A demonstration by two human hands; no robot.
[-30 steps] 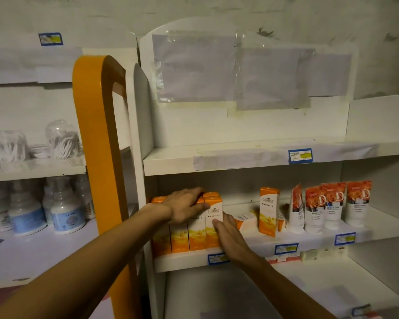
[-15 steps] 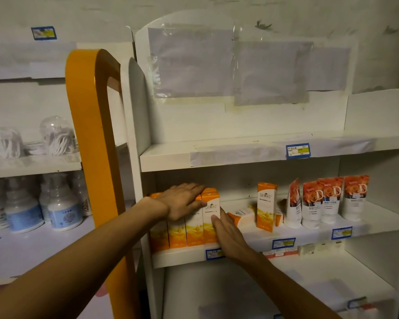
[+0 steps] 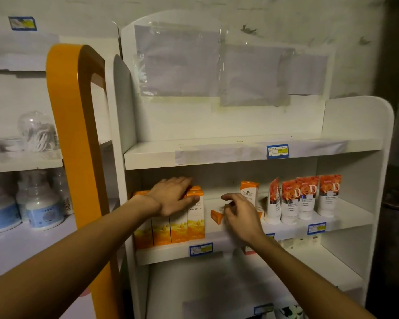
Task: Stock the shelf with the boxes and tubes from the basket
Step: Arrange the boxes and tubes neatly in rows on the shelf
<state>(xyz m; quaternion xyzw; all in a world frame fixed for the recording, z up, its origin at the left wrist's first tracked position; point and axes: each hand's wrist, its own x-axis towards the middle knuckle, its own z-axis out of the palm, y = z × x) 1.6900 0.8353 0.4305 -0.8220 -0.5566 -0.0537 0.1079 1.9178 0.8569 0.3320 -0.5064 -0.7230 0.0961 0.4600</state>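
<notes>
While our left hand [image 3: 171, 196] lies flat, fingers straight, on the boxes [image 3: 171, 224] at the shelf's [image 3: 240, 240] left end, our right hand [image 3: 237, 215], fingers curled, reaches a fallen box [image 3: 217, 216] mid-shelf; we should pinch it, stand it upright, and slide it against the row.

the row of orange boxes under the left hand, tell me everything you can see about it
The row of orange boxes holds four tall, narrow cartons that look like printed card, orange at top and bottom with a yellow band and small dark lettering. They stand upright, side by side and touching, at the left end of the middle shelf, near its front edge above a blue price tag. The left hand rests flat across their tops, fingers straight. The right hand is apart from them, over a lying box.
</notes>
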